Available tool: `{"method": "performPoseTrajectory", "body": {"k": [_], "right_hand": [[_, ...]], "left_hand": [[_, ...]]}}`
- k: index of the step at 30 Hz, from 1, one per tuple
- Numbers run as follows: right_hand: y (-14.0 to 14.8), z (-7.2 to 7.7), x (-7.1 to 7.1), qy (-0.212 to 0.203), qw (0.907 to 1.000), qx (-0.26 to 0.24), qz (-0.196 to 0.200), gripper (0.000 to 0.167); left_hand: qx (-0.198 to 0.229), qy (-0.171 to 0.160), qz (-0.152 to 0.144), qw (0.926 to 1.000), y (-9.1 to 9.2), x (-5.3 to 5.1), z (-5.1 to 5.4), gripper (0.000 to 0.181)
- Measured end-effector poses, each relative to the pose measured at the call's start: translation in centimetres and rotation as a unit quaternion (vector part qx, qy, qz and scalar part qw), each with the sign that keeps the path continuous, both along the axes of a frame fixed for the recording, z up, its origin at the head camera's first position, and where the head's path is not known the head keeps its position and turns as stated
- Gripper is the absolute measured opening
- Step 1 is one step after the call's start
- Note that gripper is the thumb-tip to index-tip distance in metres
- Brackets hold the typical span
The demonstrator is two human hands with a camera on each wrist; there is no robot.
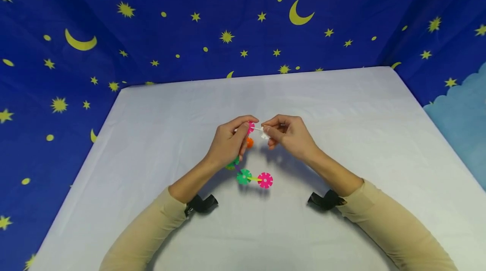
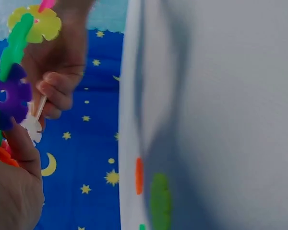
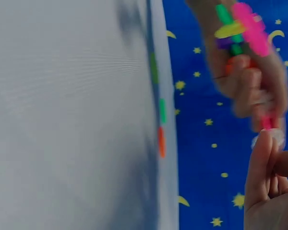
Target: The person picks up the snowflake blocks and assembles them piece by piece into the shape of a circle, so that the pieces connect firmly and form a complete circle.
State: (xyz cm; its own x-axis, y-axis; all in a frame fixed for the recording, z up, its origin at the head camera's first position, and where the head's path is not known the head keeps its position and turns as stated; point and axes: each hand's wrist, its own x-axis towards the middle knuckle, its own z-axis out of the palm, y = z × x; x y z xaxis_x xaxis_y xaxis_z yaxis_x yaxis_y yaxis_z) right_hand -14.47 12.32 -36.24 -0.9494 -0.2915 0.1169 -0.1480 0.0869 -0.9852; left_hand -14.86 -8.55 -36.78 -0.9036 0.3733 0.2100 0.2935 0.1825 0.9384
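My left hand (image 1: 229, 140) grips a string of notched plastic discs, with a pink disc (image 1: 251, 127) between thumb and fingers. From below that hand hangs the rest of the string: a green disc (image 1: 244, 177), a yellow disc (image 1: 254, 179) seen edge-on, and a pink end disc (image 1: 265, 180). A purple disc (image 2: 8, 93) is also part of it. My right hand (image 1: 292, 136) pinches white plastic at a white disc (image 1: 264, 133). A thin white edge (image 1: 257, 128) spans between pink and white; fingers partly hide the joint.
A white cloth covers the table (image 1: 171, 111), and a blue star-and-moon curtain (image 1: 212, 22) stands behind it. In the left wrist view, an orange piece (image 2: 139, 176) and a green piece (image 2: 160, 201) appear against the white surface. Black straps (image 1: 205, 204) sit at both wrists.
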Motion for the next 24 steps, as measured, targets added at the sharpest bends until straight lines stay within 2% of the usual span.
{"method": "performPoseTrajectory", "body": {"k": [2, 5, 15, 24], "right_hand": [[0.01, -0.06, -0.09, -0.001, 0.9999, -0.014, 0.002, 0.020], [0.06, -0.13, -0.13, -0.005, 0.9992, -0.040, 0.006, 0.020], [0.16, -0.76, -0.11, 0.005, 0.9981, -0.056, 0.026, 0.024], [0.08, -0.40, 0.16, 0.017, 0.9982, -0.054, 0.021, 0.019]], "left_hand": [[-0.002, 0.017, 0.000, 0.9999, -0.04, 0.05, 0.28, 0.026], [0.001, 0.026, -0.001, 0.9997, -0.11, 0.03, 0.61, 0.026], [0.008, 0.005, -0.012, 0.9999, -0.35, 0.06, 0.34, 0.029], [0.024, -0.018, -0.017, 0.9994, -0.17, -0.14, 0.23, 0.028]]}}
